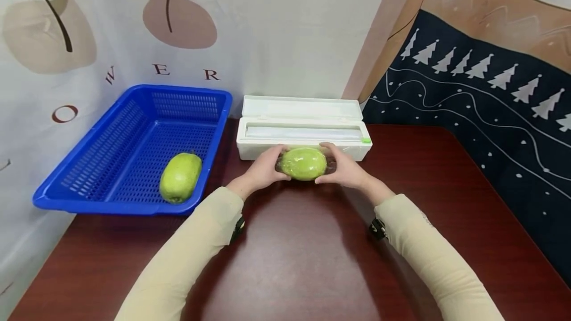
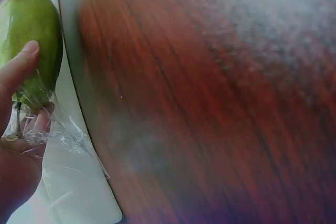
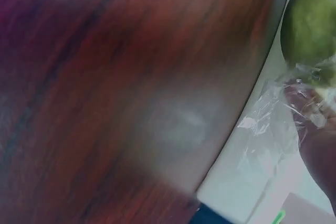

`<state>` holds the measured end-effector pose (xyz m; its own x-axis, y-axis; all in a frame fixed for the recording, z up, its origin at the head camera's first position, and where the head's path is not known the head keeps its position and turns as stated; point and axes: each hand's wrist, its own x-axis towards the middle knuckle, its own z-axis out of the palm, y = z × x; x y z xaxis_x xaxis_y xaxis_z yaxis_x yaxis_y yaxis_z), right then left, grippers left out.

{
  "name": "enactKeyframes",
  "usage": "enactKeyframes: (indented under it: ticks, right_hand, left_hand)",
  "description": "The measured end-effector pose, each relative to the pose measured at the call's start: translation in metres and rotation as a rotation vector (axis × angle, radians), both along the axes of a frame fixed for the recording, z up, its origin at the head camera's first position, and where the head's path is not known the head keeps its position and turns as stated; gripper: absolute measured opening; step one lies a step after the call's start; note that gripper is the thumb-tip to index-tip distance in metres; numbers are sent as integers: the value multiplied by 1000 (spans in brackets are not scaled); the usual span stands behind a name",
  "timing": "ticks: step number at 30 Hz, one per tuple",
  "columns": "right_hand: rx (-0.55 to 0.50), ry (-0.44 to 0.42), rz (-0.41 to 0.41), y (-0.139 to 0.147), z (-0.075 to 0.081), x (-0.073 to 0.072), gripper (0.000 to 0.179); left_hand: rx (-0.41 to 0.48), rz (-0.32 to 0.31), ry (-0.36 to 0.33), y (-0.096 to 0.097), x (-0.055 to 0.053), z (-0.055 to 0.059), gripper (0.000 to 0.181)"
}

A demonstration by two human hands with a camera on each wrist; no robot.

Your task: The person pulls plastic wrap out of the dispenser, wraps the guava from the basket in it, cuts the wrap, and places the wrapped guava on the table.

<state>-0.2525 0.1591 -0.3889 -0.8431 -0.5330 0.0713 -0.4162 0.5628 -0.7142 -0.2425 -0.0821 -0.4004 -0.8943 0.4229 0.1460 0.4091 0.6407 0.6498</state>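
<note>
Standing behind, a box (image 1: 294,142) may touch the fruit (image 1: 304,164).

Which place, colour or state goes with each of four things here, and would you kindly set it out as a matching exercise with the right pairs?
Things:
1. Basket
2. Wrapped fruit
3. Box
4. Other fruit

Place, colour or state:
A. White, with its lid raised
B. Inside the basket
C. Blue
D. Held between the left hand and the right hand

Right pairs: 1-C, 2-D, 3-A, 4-B.
</note>
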Motion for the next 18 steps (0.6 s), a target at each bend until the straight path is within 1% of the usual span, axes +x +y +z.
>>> enactKeyframes:
  ticks: [2, 4, 8, 10, 13, 15, 16, 18]
  right_hand:
    - [49, 53, 6, -1, -1, 2, 87]
    - [90, 104, 9, -1, -1, 3, 86]
    - [109, 152, -13, 0, -1, 5, 80]
    - [125, 180, -25, 0, -2, 5, 80]
    - [148, 241, -37, 0, -2, 6, 79]
    - [139, 273, -35, -1, -2, 5, 79]
    - [130, 283, -32, -1, -2, 5, 78]
    - [122, 298, -34, -1, -3, 4, 78]
  left_hand:
    - [-14, 8, 13, 2, 3, 0, 68]
    - [-33, 15, 37, 3, 6, -1, 68]
    - [-49, 49, 74, 6, 11, 0, 66]
    - [-68, 77, 110, 7, 13, 0, 65]
    - [-127, 121, 186, 5, 15, 0, 65]
    - [-164, 136, 225, 4, 15, 0, 66]
    - [-171, 136, 231, 3, 15, -1, 67]
    - [-148, 118, 212, 2, 14, -2, 71]
